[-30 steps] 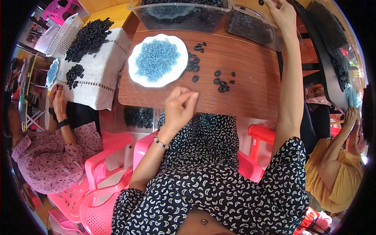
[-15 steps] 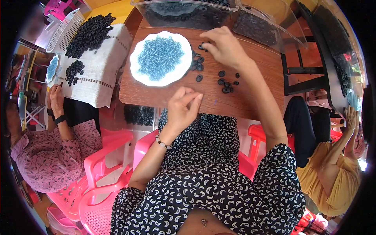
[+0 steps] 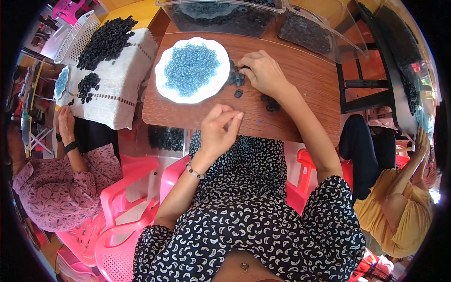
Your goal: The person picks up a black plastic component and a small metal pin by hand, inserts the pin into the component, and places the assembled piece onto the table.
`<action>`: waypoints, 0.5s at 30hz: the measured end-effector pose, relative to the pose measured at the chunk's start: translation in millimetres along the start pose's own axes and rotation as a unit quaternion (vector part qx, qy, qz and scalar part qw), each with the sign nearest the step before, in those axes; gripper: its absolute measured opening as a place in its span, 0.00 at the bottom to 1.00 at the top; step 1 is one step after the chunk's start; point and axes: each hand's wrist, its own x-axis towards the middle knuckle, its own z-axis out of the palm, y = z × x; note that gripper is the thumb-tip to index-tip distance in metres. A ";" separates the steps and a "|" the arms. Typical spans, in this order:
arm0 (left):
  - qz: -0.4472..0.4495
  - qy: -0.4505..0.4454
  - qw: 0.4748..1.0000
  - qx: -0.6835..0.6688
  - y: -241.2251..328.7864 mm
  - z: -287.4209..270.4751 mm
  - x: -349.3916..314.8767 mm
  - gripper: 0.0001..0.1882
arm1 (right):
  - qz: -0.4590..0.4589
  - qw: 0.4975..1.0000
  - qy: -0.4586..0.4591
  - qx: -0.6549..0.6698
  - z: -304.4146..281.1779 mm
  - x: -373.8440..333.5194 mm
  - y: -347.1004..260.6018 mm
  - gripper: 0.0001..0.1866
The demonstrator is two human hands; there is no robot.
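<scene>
Pink plastic chairs (image 3: pixel 131 188) stand down low, close to the person's lap in a black dress with white marks. Just past the lap is the brown wooden counter (image 3: pixel 300 75).

At the near edge of the counter is the left hand (image 3: pixel 218 131). Its fingers (image 3: pixel 235 117) are pinched tight together at the tips. Something very small may be between them, but it is too tiny to tell.

A little farther on lies the right hand (image 3: pixel 263 73). It is palm down, and its fingers curl over a small bunch of dark little rings (image 3: pixel 237 79). The fingertips touch the bunch. I cannot tell if they grip a ring yet. A few more dark rings (image 3: pixel 271 104) lie loose beside that wrist.

Just beside the bunch sits a round white plate (image 3: pixel 162 84) with a heap of tiny blue beads (image 3: pixel 190 68).

I think the step in hand is picking one ring out of the bunch. That calls for a small, careful pinch on just one ring, so the others stay put.

At the far edge stand two clear plastic tubs (image 3: pixel 221 16) with many more dark rings inside.

Off to the left, another person in a pink patterned top (image 3: pixel 51 192) sits at a white cloth (image 3: pixel 117 75) piled with dark rings.
</scene>
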 end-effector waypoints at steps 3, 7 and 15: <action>0.001 0.000 1.000 -0.002 -0.5 0.6 0.1 0.05 | -0.006 1.000 0.002 0.026 -2.3 -7.9 -3.1 0.08; -0.025 -0.003 1.000 -0.012 2.0 0.2 0.3 0.06 | -0.032 0.994 0.065 0.080 -6.2 -14.8 -2.2 0.09; -0.172 0.002 0.953 -0.251 13.3 -10.4 7.0 0.12 | -0.053 0.965 0.064 0.250 -46.1 -45.8 -53.1 0.16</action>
